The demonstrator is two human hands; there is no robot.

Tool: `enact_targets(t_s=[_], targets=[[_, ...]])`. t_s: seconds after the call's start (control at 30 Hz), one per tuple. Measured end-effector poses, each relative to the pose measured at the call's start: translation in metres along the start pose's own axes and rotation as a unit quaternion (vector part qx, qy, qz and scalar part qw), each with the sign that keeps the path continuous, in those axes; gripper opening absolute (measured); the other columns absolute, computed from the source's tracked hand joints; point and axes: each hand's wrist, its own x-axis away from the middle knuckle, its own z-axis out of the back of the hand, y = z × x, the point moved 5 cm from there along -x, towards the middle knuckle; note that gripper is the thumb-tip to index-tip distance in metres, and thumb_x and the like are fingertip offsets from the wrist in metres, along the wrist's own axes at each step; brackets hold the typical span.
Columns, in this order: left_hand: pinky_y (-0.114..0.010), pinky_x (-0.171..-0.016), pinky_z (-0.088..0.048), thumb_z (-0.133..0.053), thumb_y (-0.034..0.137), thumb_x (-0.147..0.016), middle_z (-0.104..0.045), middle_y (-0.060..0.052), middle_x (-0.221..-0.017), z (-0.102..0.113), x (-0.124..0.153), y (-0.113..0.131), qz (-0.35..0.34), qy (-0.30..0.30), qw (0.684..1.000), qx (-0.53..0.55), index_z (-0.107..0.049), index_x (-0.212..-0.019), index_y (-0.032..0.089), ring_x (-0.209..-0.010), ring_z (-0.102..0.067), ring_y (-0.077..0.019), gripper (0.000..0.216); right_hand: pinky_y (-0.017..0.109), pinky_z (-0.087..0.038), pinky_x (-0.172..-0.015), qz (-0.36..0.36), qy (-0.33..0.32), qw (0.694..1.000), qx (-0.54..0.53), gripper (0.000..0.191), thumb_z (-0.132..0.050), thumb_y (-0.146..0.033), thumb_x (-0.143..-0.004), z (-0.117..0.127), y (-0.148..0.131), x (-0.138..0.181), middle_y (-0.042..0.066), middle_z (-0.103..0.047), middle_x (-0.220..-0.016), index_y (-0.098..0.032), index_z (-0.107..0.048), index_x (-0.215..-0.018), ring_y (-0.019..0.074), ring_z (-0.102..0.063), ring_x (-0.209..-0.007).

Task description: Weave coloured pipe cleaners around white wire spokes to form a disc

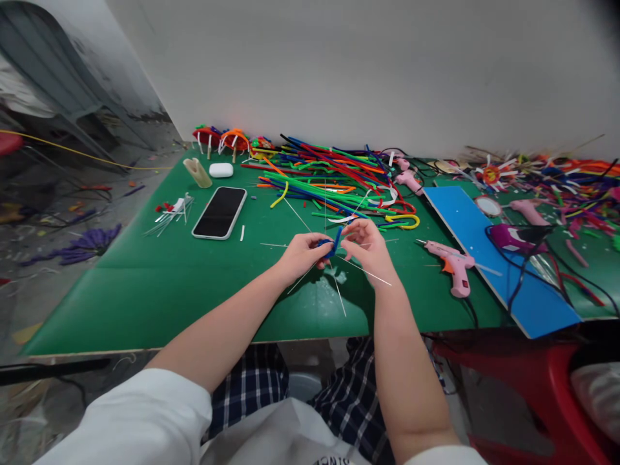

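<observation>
A short blue fuzzy pipe cleaner is held above the middle of the green table mat, with thin white wires fanning out beneath it. The left hand pinches its lower end between thumb and fingers; the right hand is closed on its upper end from the other side. Both hands sit well in from the near table edge, with bare mat on the left. Just behind them lies a heap of coloured pipe cleaners, close to the knuckles. A pink hot-glue gun lies near the right wrist, its cable hanging over the near edge. Beyond it a blue flat board overhangs that edge. A black smartphone lies well to the left, apart from the hands.
</observation>
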Motion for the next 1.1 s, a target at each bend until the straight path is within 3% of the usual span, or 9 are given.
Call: enact_targets(t_s=[0.17,0.3,0.37,0.53,0.83,1.1], targets=[[-0.018,-0.039,-0.042,-0.063,0.032,-0.064,-0.056,-0.001,-0.056,0.003,-0.002,-0.003,0.020,-0.016,0.999,0.024,-0.059,-0.084,0.010,-0.045,-0.052,-0.0076,0.030,0.024,-0.048,-0.054,-0.012,-0.077,0.997,-0.030,0.030,-0.060,-0.026,-0.064,0.013,-0.010,0.006,0.003,-0.053,-0.107,-0.024,-0.050,-0.092,0.0159,-0.053,-0.087],[-0.017,-0.038,-0.041,-0.064,0.031,-0.063,-0.056,-0.001,-0.057,0.002,-0.003,-0.006,0.046,-0.049,0.997,0.040,-0.059,-0.082,0.010,-0.044,-0.051,-0.0069,0.028,0.025,-0.047,-0.054,0.005,-0.070,0.997,-0.027,0.017,-0.051,-0.023,-0.072,0.017,-0.008,0.006,0.000,-0.057,-0.086,-0.023,-0.058,-0.088,0.0102,-0.052,-0.066],[-0.017,-0.038,-0.041,-0.063,0.031,-0.064,-0.055,-0.001,-0.056,-0.001,-0.002,-0.008,0.062,-0.078,0.995,0.031,-0.059,-0.081,0.010,-0.044,-0.051,-0.0070,0.027,0.024,-0.046,-0.052,0.004,-0.091,0.996,-0.014,0.020,-0.046,-0.023,-0.076,0.013,-0.004,0.006,0.000,-0.055,-0.074,-0.023,-0.061,-0.089,0.0075,-0.048,-0.055],[-0.017,-0.038,-0.041,-0.061,0.029,-0.067,-0.055,0.000,-0.051,-0.005,0.000,-0.008,0.071,-0.104,0.992,0.011,-0.059,-0.080,0.011,-0.043,-0.051,-0.0072,0.023,0.022,-0.043,-0.050,-0.007,-0.146,0.988,0.045,0.029,-0.040,-0.024,-0.080,0.003,0.001,0.006,0.000,-0.049,-0.069,-0.024,-0.061,-0.100,0.0075,-0.043,-0.055],[-0.016,-0.038,-0.041,-0.059,0.029,-0.069,-0.055,0.000,-0.049,-0.004,0.000,-0.007,0.084,-0.100,0.991,0.009,-0.057,-0.081,0.010,-0.039,-0.049,-0.0062,0.023,0.021,-0.043,-0.051,0.007,-0.125,0.988,0.086,0.036,-0.040,-0.026,-0.081,-0.001,-0.001,0.006,0.000,-0.050,-0.074,-0.027,-0.048,-0.116,0.0093,-0.046,-0.060],[-0.016,-0.037,-0.040,-0.058,0.029,-0.069,-0.054,0.001,-0.047,-0.003,-0.001,-0.009,0.077,-0.107,0.991,-0.002,-0.057,-0.081,0.011,-0.037,-0.048,-0.0061,0.021,0.021,-0.042,-0.050,0.028,-0.103,0.990,0.096,0.034,-0.037,-0.027,-0.082,-0.002,-0.002,0.005,-0.001,-0.051,-0.072,-0.027,-0.048,-0.115,0.0084,-0.043,-0.055]])
